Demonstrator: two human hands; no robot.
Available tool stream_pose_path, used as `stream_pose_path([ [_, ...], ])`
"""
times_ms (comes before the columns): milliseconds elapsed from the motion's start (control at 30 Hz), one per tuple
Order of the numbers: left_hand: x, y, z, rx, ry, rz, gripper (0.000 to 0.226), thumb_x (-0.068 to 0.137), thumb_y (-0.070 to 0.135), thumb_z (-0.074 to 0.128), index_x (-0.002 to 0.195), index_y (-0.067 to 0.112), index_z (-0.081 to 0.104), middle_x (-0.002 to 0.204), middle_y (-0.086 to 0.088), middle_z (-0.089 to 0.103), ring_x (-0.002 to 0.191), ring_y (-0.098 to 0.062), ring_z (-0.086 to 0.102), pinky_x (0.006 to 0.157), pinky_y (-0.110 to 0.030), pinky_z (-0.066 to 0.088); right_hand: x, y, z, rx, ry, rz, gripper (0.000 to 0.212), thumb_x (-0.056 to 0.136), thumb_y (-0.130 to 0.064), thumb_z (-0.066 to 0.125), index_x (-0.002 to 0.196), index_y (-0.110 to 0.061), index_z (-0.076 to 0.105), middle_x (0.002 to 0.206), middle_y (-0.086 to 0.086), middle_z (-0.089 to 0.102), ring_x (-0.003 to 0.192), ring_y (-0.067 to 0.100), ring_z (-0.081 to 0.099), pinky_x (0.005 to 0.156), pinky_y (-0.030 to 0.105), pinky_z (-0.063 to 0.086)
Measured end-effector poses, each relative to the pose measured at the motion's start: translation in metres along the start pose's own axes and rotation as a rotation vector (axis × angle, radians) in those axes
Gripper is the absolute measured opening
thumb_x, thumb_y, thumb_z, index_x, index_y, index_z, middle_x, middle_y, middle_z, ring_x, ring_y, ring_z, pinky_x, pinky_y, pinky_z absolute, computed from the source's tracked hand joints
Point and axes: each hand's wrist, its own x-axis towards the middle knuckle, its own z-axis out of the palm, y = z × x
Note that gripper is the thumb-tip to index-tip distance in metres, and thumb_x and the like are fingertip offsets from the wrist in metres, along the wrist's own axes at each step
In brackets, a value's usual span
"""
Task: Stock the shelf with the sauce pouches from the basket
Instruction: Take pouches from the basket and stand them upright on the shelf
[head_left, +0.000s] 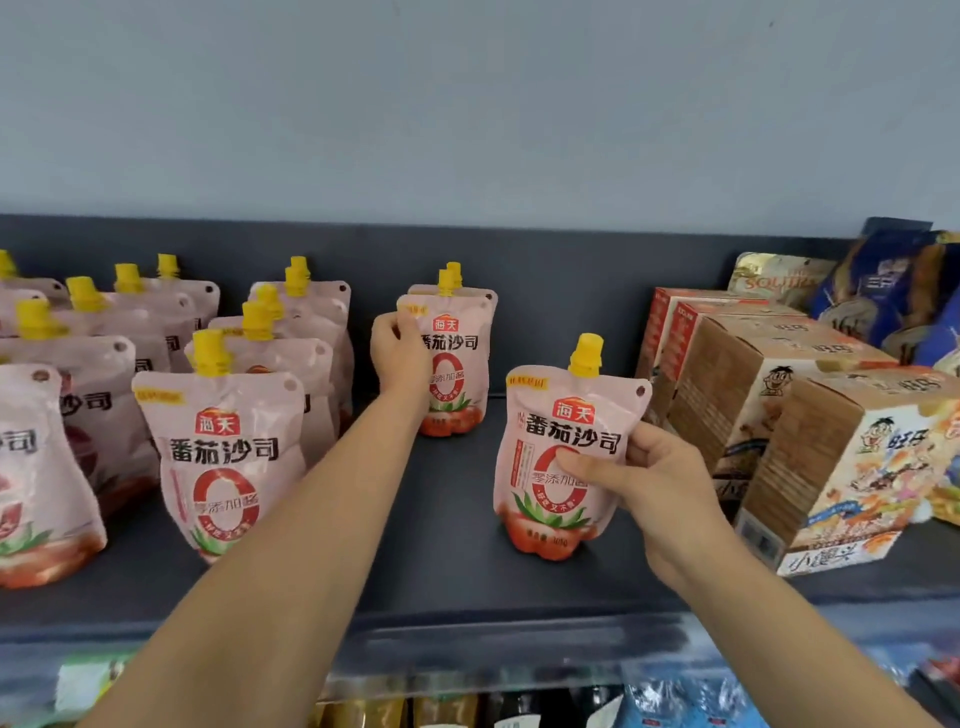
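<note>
The right hand (639, 478) grips a sauce pouch (550, 462) upright at centre right, thumb across its front and fingers behind its right edge; whether its base touches the dark shelf (447, 561) is unclear. The left hand (400, 348) curls round the upper left corner of a rear pouch (460, 364) standing mid-frame. Behind it, another pouch (457, 288) shows only its yellow cap and top. Rows of pouches (228, 452) at left are cut by the frame edge. Closed cartons (810, 441) stand at right.
</note>
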Motion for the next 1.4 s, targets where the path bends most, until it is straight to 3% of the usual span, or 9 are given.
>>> stream_pose_path([
  [200,-0.012,-0.004,-0.008,0.059,-0.038,0.066,0.024,0.101,0.034,0.034,0.103,0.017,0.050,0.090,0.009,0.057,0.081,-0.002,0.057,0.062,-0.015,0.043,0.006,0.002,0.004,-0.071,-0.063,-0.025,0.036,0.066,0.002,0.078,0.096,-0.018,0.072,0.093,-0.001,0.077,0.088,0.014,0.073,0.070,0.029,0.059],
  [333,-0.024,-0.008,-0.018,0.153,-0.078,0.059,0.026,0.101,0.034,0.035,0.117,0.018,0.048,0.115,0.002,0.059,0.094,-0.005,0.058,0.065,-0.014,0.045,0.008,-0.004,-0.004,-0.347,-0.165,0.021,0.054,0.064,0.000,0.082,0.108,-0.026,0.063,0.107,-0.007,0.072,0.100,0.013,0.067,0.084,0.038,0.057],
  [500,-0.039,-0.014,-0.028,0.299,-0.134,-0.013,0.031,0.098,0.024,0.046,0.128,0.015,0.043,0.133,-0.005,0.050,0.120,-0.021,0.054,0.083,-0.027,0.049,0.010,0.002,-0.008,-0.490,-0.271,0.096,0.047,0.063,0.000,0.083,0.098,-0.027,0.065,0.101,-0.008,0.072,0.094,0.012,0.066,0.068,0.024,0.058],
  [600,-0.043,-0.012,-0.033,0.235,-0.145,-0.080,0.030,0.100,0.025,0.040,0.127,0.015,0.046,0.130,-0.004,0.054,0.117,-0.019,0.055,0.081,-0.024,0.046,0.021,0.009,0.003,-0.466,-0.212,0.083,0.046,0.065,0.004,0.081,0.101,-0.021,0.067,0.103,-0.002,0.072,0.094,0.018,0.067,0.076,0.037,0.060],
  [800,-0.038,-0.008,-0.034,-0.039,-0.118,-0.319,0.031,0.098,0.042,0.032,0.095,0.023,0.056,0.104,-0.001,0.062,0.101,-0.017,0.058,0.099,-0.042,0.046,0.060,0.010,0.037,-0.412,-0.234,0.071,0.038,0.068,0.008,0.077,0.097,-0.014,0.066,0.096,0.003,0.073,0.086,0.019,0.070,0.066,0.030,0.060],
  [867,-0.039,-0.005,-0.036,-0.095,-0.102,-0.371,0.044,0.098,0.047,0.030,0.117,0.017,0.056,0.119,-0.003,0.060,0.109,-0.018,0.055,0.104,-0.043,0.041,0.074,0.010,0.049,-0.397,-0.256,0.081,0.036,0.069,0.007,0.077,0.097,-0.014,0.066,0.095,0.003,0.072,0.084,0.019,0.070,0.062,0.027,0.060],
  [1000,-0.047,0.001,-0.042,-0.127,-0.126,-0.398,0.060,0.098,0.053,0.024,0.135,0.012,0.048,0.129,-0.006,0.059,0.115,-0.021,0.056,0.091,-0.032,0.042,0.094,0.017,0.067,-0.425,-0.295,0.090,0.036,0.071,0.004,0.077,0.101,-0.012,0.065,0.098,0.004,0.071,0.085,0.019,0.069,0.061,0.027,0.060],
  [1167,-0.049,-0.003,-0.044,-0.122,-0.178,-0.394,0.049,0.098,0.055,0.020,0.096,0.028,0.061,0.083,0.006,0.065,0.078,-0.010,0.061,0.062,-0.025,0.045,0.101,0.028,0.080,-0.440,-0.330,0.075,0.041,0.071,-0.001,0.078,0.106,-0.016,0.063,0.110,0.005,0.071,0.101,0.024,0.067,0.082,0.043,0.058],
  [1400,-0.054,-0.006,-0.047,-0.024,-0.229,-0.352,0.043,0.100,0.040,0.025,0.102,0.023,0.064,0.098,0.000,0.070,0.087,-0.014,0.065,0.069,-0.028,0.051,0.092,0.031,0.080,-0.519,-0.209,0.006,0.055,0.068,-0.010,0.083,0.114,-0.017,0.053,0.111,-0.004,0.064,0.102,0.019,0.063,0.085,0.040,0.057],
])
